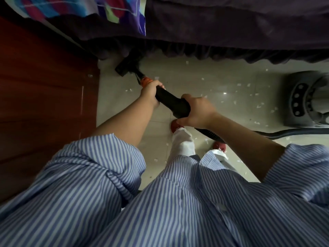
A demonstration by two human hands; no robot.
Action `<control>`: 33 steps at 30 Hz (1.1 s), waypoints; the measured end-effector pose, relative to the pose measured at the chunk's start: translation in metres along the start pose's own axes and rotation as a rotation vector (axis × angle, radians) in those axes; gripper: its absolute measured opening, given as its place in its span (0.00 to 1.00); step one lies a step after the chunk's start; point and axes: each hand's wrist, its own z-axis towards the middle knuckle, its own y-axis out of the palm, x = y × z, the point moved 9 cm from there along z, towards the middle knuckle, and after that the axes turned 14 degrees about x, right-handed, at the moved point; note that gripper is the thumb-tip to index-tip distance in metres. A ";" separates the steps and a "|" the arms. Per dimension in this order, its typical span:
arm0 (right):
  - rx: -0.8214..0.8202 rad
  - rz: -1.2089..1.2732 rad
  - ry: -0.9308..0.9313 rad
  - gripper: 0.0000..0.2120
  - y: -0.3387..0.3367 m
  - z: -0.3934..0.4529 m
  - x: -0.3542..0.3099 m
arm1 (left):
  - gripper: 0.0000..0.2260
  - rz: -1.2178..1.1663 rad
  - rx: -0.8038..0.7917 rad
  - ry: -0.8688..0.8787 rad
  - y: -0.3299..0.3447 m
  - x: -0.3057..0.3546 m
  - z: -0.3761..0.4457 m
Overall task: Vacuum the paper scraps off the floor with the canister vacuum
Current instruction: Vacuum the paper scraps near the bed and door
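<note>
I hold the black vacuum wand (170,102) with both hands. My left hand (150,90) grips it near the orange collar (146,81), and my right hand (197,111) grips the thicker handle end. The black floor nozzle (124,65) sits on the tile at the foot of the bed skirt, close to the wooden cabinet. Several white paper scraps (238,84) lie scattered over the pale tile floor (204,75), mostly to the right of the nozzle. The grey canister vacuum (306,98) stands at the right edge, with its black hose (284,133) running to the handle.
A bed with a dark skirt (213,52) and colourful cover (106,11) spans the top. A red-brown wooden cabinet (44,86) closes off the left side. My feet in red shoes (175,125) stand on the tile below the wand.
</note>
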 end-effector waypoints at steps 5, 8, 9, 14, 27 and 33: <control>-0.014 0.003 -0.031 0.24 0.003 -0.029 0.004 | 0.14 -0.016 0.020 -0.006 -0.011 -0.024 -0.011; -0.031 -0.003 -0.054 0.24 0.011 -0.053 0.011 | 0.14 -0.023 0.046 -0.006 -0.021 -0.048 -0.018; -0.035 -0.014 -0.064 0.23 0.014 -0.059 0.014 | 0.14 -0.035 0.053 -0.005 -0.024 -0.055 -0.020; -0.076 -0.012 -0.089 0.23 0.023 -0.089 0.025 | 0.13 -0.061 0.065 0.009 -0.036 -0.090 -0.032; -0.014 -0.162 -0.241 0.23 -0.014 -0.140 0.074 | 0.17 -0.149 -0.044 0.084 0.005 -0.149 -0.088; 0.016 -0.159 -0.206 0.23 -0.038 -0.161 0.116 | 0.17 -0.083 -0.058 0.099 0.046 -0.172 -0.111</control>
